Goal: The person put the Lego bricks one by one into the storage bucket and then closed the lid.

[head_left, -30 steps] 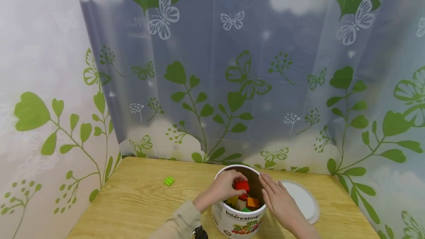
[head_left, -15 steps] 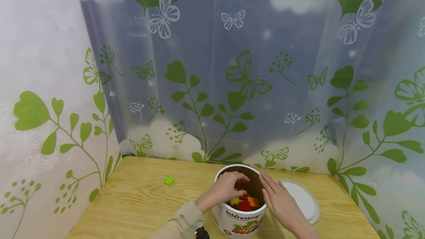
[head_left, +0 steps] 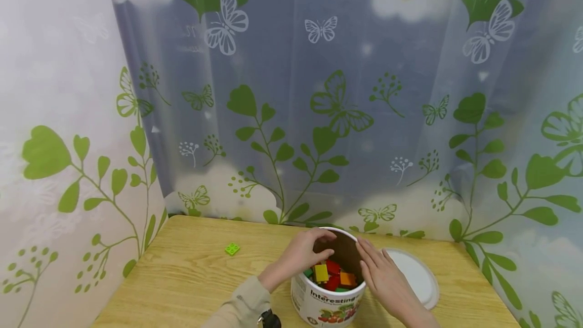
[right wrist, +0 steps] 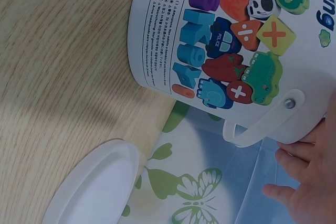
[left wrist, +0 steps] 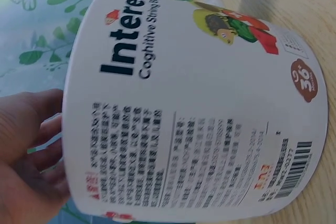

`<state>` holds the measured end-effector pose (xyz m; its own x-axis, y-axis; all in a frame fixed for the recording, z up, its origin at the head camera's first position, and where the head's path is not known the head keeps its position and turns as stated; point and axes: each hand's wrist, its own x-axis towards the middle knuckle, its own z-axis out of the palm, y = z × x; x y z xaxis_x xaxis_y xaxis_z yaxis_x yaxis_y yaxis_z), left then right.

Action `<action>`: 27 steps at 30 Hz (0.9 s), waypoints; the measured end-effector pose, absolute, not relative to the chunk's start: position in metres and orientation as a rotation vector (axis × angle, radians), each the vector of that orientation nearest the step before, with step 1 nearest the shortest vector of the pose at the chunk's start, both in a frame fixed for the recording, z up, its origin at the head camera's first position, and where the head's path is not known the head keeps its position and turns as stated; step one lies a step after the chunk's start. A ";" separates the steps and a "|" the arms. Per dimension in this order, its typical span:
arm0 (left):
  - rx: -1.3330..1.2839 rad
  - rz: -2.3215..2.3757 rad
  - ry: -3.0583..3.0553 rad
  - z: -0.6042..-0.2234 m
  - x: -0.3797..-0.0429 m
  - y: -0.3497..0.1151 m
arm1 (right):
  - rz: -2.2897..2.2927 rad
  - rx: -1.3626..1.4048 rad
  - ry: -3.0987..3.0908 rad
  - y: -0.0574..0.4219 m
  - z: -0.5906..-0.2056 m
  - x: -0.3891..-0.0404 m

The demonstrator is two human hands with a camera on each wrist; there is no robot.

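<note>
A white printed tub [head_left: 330,310] stands upright at the front of the table, holding toy building blocks. Among them I see a yellow block [head_left: 321,273], a red block [head_left: 333,267] and an orange block [head_left: 348,279], with bits of green. My left hand [head_left: 300,254] reaches over the tub's left rim, thumb and fingers bent and apart, nothing between them. In the left wrist view its fingers partly pass behind the rim. My right hand [head_left: 387,285] rests against the tub's right side, its straight fingers along the rim; the right wrist view shows it near the white handle [right wrist: 262,124].
A lime-green studded block [head_left: 232,249] lies alone on the wooden table [head_left: 191,267] to the left. The white round lid [head_left: 416,277] lies flat right of the tub, partly behind my right hand. A leaf-patterned curtain [head_left: 273,115] hangs behind the table.
My left hand has let go of a red block into the tub and drawn slightly back to the left. More of the yellow block shows now. The right hand has stayed put.
</note>
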<state>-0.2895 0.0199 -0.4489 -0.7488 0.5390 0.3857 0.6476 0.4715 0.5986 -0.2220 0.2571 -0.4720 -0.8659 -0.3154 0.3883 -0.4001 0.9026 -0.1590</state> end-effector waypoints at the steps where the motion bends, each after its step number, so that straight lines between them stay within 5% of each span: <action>1: -1.032 -1.159 -2.555 -0.448 -0.290 0.018 | 0.333 0.530 -2.710 0.257 -0.472 -0.222; 27: -0.608 -1.237 -2.424 -0.471 -0.307 -0.083 | 0.299 0.543 -2.674 0.257 -0.475 -0.224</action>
